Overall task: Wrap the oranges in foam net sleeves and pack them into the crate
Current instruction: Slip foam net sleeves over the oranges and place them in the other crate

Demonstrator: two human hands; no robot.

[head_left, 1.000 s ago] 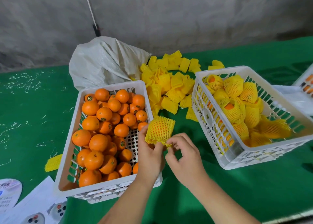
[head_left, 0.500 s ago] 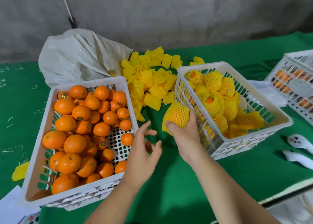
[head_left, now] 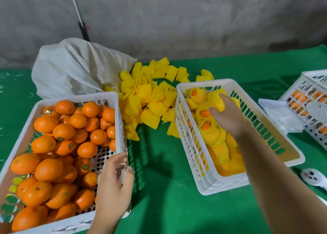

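Right hand [head_left: 228, 116] grips a yellow foam-netted orange [head_left: 216, 100] inside the slatted white crate [head_left: 194, 145]; left hand [head_left: 113, 186] (blurred) loose-fingered, empty.

The right hand [head_left: 228, 117] reaches forward with its forearm stretched out from the lower right, palm down, fingers curled round a yellow net-wrapped orange [head_left: 215, 100] and gripping it from above. The left hand [head_left: 114, 184] sits low and nearer the body, its forearm rising from the bottom edge, back of the hand up. Its fingers are loosely spread and slightly bent, holding nothing; they look blurred.
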